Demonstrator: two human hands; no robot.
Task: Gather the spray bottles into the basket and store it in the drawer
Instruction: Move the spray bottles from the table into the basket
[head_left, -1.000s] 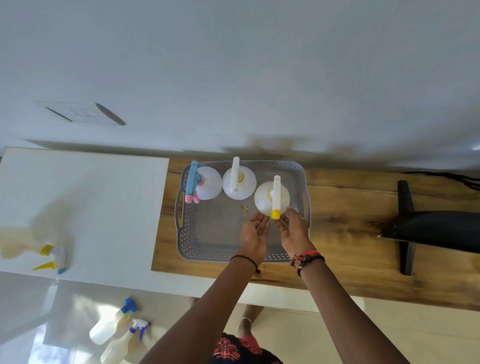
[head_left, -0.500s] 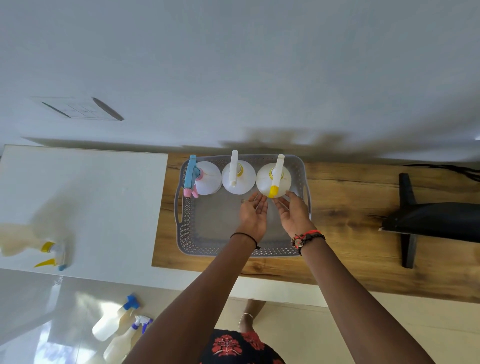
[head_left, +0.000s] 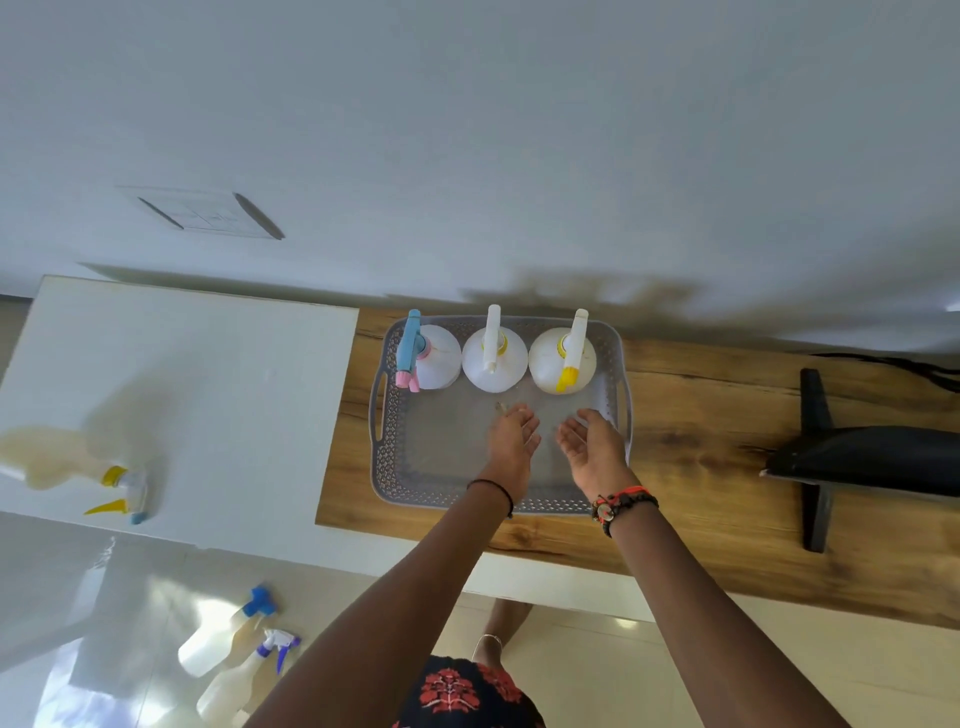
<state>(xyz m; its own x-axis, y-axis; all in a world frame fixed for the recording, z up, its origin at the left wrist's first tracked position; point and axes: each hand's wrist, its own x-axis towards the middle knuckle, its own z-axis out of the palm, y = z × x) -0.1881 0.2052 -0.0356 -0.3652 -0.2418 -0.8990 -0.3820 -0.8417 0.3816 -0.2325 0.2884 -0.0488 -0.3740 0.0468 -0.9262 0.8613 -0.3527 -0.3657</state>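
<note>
Three spray bottles (head_left: 493, 358) upright along far wall of grey basket (head_left: 400, 467) on wooden desk (head_left: 701, 519), left hand (head_left: 511, 441) and right hand (head_left: 592, 447) above basket floor, both empty with fingers spread

Bright, even daylight; glare on the floor (head_left: 156, 623) at lower left, wide-angle bending and blur at edges

Hands: left hand (head_left: 511, 441) and right hand (head_left: 592, 447), both empty with fingers spread, over the basket (head_left: 384, 467).
Bottles: three (head_left: 561, 358) upright, just beyond the fingertips.
Loose bottle: one (head_left: 67, 462) far left of the hands.
</note>
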